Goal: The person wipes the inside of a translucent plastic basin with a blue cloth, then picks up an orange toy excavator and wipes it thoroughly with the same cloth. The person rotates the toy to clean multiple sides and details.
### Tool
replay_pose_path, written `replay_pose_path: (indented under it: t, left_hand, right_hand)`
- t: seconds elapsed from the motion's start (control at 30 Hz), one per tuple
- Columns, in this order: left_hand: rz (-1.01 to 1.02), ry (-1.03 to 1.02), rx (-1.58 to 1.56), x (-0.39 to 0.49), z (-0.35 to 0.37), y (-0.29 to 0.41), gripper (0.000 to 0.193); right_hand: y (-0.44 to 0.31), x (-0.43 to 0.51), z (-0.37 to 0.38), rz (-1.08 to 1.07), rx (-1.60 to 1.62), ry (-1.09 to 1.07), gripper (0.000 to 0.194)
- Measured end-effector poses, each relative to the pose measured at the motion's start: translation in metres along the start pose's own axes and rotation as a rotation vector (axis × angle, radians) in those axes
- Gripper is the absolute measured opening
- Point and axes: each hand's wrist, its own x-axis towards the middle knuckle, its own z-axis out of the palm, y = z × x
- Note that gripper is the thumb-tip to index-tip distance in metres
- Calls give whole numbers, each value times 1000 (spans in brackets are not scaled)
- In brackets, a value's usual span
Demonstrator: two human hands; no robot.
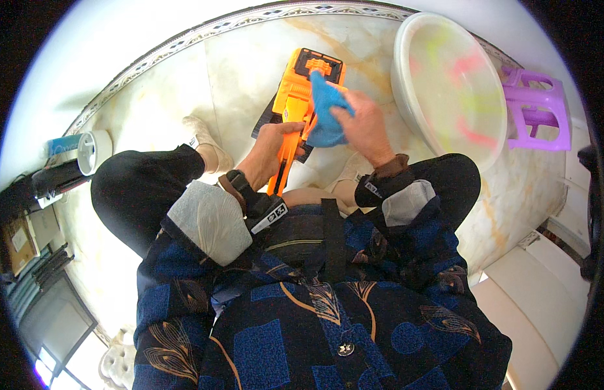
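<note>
An orange toy excavator (294, 92) with black tracks is on the marbled floor before me, its arm pointing towards my body. My left hand (271, 146) grips the excavator's orange arm near its base. In my right hand (363, 124) is a bunched blue cloth (327, 114), which lies against the right side of the toy; one tip of it reaches up to the top of the orange body. The cloth hides part of the cab side, and the fingertips of my left hand are partly hidden behind the arm.
A large whitish plastic basin (453, 92) stands at the right, with a purple plastic stool (538, 109) beyond it. A white cylindrical object (94, 152) and a blue container (63, 146) are at the left. A wall with patterned border tiles (263, 18) runs along the far side.
</note>
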Motion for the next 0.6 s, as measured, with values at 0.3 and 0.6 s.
replay_pose_path:
  t: [0.3, 0.6]
  left_hand:
    - [320, -98, 137, -32, 20, 14, 25]
    - [600, 34, 606, -60, 39, 13, 42]
  right_hand:
    - [-32, 0, -31, -50, -84, 178, 19]
    - [-48, 25, -37, -86, -232, 234, 23]
